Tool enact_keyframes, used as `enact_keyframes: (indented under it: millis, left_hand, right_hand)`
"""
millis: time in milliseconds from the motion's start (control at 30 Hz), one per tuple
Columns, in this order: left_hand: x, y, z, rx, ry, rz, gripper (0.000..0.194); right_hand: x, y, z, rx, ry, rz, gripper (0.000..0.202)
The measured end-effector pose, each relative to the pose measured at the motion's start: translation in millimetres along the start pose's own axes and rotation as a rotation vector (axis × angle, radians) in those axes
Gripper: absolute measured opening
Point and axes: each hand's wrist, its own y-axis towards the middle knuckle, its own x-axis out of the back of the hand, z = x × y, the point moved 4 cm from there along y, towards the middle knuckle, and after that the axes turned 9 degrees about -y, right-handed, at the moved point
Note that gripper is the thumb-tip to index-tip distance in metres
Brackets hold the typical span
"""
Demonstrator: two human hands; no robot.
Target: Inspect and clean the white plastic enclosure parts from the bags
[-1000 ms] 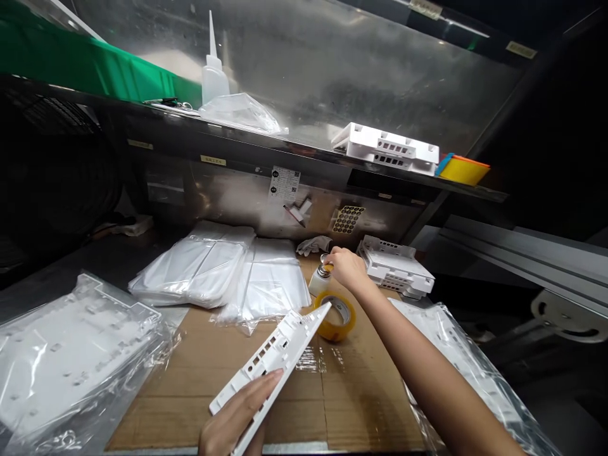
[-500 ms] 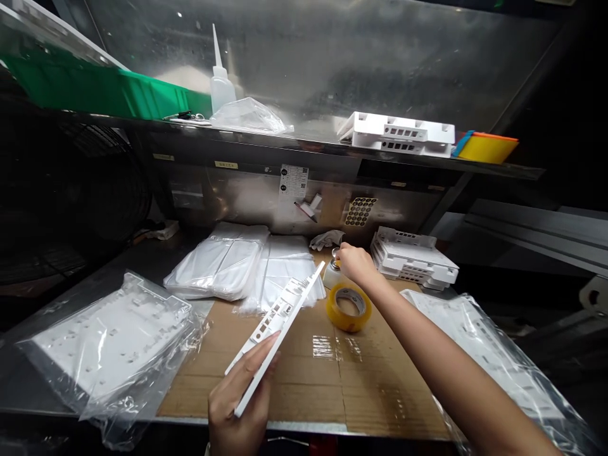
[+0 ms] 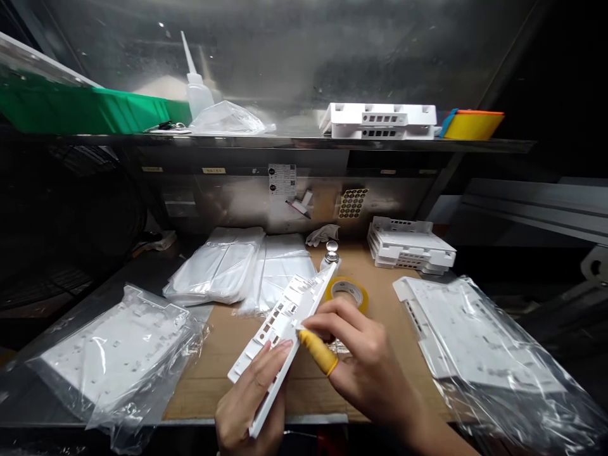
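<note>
Fingers of my left hand (image 3: 251,405) grip the white panel (image 3: 285,323); my right hand (image 3: 365,367) pinches its edge with a yellow-capped finger (image 3: 317,351).

A factory packing bench: bagged white plastic panels (image 3: 109,345), a tape roll (image 3: 350,292), a steel shelf (image 3: 294,142).

Tape roll (image 3: 350,291) behind held panel (image 3: 280,320) — bagged parts (image 3: 114,345) left, tray stack (image 3: 409,246) behind right.

No text is legible. A white label (image 3: 282,180) on the back panel carries print and small square codes, too small to read. Two yellow tags (image 3: 213,170) on the shelf edge (image 3: 304,143) are likewise unreadable.
</note>
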Motion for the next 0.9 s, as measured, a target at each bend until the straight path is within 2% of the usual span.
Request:
enact_keyframes:
  millis: [167, 300, 467, 633, 800, 900]
  left_hand:
    - [-9.8, -1, -5, -0.017, -0.009, 0.048, 0.054]
    - [-11.9, 0, -5, -0.003, -0.030, 0.076, 0.055]
    - [-13.3, 3, -8, -0.003, -0.034, 0.032, 0.052]
    - [-13.9, 4, -9, 0.009, -0.035, 0.032, 0.050]
    - [-11.2, 2, -11, 0.004, -0.039, 0.006, 0.047]
    - [-10.0, 0, -9, 0.031, -0.038, 0.029, 0.048]
  right_hand:
    - [2, -11, -1, -0.067, -0.083, -0.059, 0.015]
    - [-5, -18, 3, -0.044, -0.037, 0.004, 0.013]
    - [1, -20, -5, -0.111, -0.104, -0.120, 0.014]
    - [-1, -21, -3, -0.053, -0.044, -0.026, 0.014]
    - [1, -21, -7, -0.113, -0.120, -0.114, 0.014]
    - [-3, -21, -2, -0.053, -0.074, -0.026, 0.012]
